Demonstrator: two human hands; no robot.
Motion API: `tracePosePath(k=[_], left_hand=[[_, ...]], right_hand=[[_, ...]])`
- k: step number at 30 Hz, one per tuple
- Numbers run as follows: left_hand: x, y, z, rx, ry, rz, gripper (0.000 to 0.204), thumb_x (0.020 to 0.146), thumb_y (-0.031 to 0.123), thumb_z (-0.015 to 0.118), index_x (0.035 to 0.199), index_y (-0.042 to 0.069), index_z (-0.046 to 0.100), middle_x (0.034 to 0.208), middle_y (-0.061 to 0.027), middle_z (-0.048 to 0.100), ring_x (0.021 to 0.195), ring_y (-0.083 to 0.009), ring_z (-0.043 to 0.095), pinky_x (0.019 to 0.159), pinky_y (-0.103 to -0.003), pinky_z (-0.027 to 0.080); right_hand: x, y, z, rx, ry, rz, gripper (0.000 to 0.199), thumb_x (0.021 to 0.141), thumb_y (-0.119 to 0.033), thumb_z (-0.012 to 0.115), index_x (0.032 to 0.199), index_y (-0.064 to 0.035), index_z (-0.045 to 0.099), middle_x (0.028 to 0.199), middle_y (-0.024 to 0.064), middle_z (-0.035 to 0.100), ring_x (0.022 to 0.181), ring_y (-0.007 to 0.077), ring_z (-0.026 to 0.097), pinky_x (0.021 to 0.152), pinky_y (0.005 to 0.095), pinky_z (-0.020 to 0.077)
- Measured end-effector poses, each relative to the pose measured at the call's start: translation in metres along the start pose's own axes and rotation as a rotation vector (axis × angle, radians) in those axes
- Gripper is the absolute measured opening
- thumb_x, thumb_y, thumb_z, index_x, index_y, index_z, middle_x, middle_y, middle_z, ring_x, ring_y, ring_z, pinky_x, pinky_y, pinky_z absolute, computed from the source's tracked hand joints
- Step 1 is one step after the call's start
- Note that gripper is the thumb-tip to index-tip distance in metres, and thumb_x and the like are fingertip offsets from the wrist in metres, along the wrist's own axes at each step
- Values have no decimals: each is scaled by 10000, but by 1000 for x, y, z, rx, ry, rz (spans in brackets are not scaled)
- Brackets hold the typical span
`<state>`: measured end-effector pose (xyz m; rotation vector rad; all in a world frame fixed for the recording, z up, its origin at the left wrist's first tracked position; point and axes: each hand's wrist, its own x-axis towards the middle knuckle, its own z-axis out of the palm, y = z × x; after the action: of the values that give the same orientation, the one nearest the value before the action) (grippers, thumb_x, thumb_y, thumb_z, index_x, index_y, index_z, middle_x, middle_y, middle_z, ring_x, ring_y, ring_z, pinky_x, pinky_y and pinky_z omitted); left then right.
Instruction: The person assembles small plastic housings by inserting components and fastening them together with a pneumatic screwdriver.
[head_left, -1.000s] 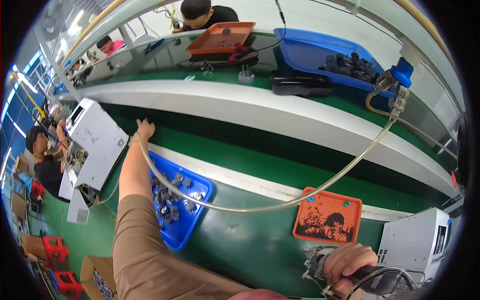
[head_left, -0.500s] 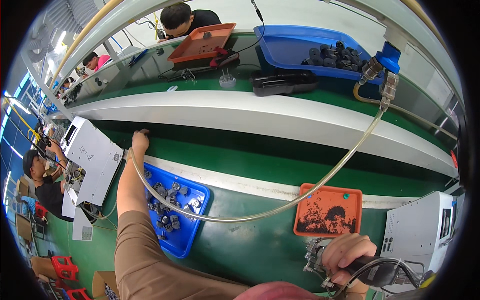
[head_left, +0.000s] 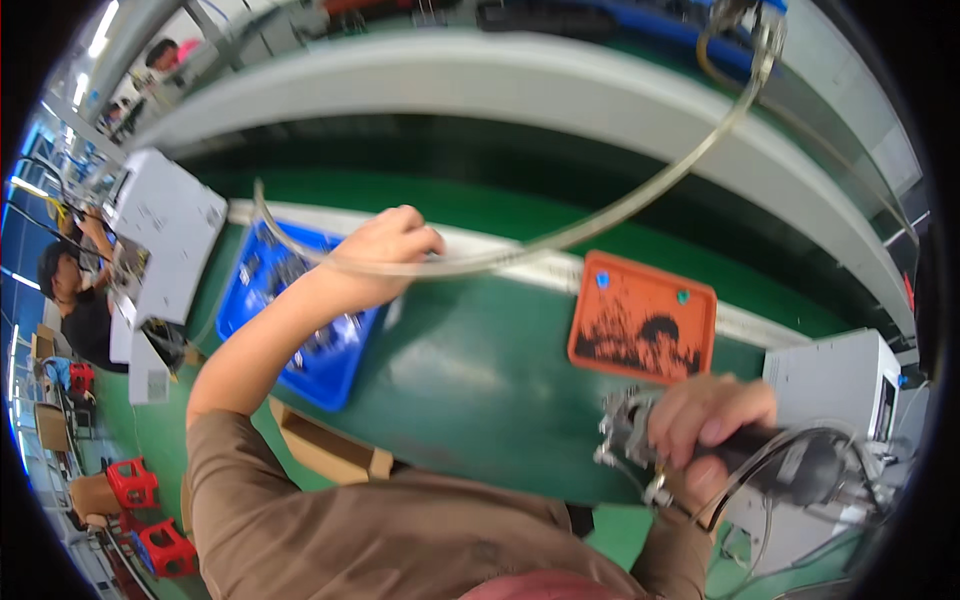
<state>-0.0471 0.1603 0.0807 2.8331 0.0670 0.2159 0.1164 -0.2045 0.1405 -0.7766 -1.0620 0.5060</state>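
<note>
My left hand hovers with its fingers curled shut over the right edge of a blue tray of small metal parts. A clear hose runs across the front of its fingers, and I cannot see whether anything lies inside the fist. My right hand is at the lower right, gripping a black-handled power driver. The driver's metal head points left over the green belt, and thin cables loop around the handle.
An orange tray with small bits lies on the belt above my right hand. Grey metal boxes stand at the left and right. A white rail crosses above. A person sits far left; red crates stand below.
My left arm has pulled back from the grey box at the far left, and the hand is now curled over the blue tray. The view has tipped down, closer to the belt.
</note>
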Motion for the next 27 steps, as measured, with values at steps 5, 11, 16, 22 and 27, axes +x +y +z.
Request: tracePosePath(k=[5,11,16,22,27], left_hand=[[-23,118,54,-133,-138,208,203,872,61,662,1063,124,687,1023,-94,578,985,-299,594,859,-409,483],[0,139,122,-158,2,322,231,854,87,657,1069,162,698,1056,-83,588,1003,-282,597,890,-405,480],[-6,148,136,-255,84,317,257,846,64,641,1069,184,688,1133,-71,600,1036,-262,595,940,-410,466],[-8,145,135,-394,119,282,349,829,101,750,1158,171,657,1257,-106,590,1082,-314,581,995,-483,439],[-2,139,138,-395,115,296,358,837,116,760,1189,132,696,1291,-86,613,1131,-309,589,1027,-471,440]], right_hand=[[10,-9,5,-192,-27,-43,363,994,-355,696,1136,-117,461,674,-2,521,571,154,504,561,316,421],[22,-6,-26,-121,-236,24,314,1041,-358,605,1191,-113,475,720,0,530,623,152,517,609,324,432],[14,-10,-22,-212,-248,115,314,1037,-381,625,1155,-137,467,725,-9,549,623,151,537,604,332,441],[12,-5,-19,-291,-271,176,342,1019,-399,662,1154,-158,460,716,-16,548,601,154,540,583,344,456],[18,1,-20,-278,-295,186,335,1020,-374,663,1146,-148,451,715,-9,556,589,157,544,566,345,462]])
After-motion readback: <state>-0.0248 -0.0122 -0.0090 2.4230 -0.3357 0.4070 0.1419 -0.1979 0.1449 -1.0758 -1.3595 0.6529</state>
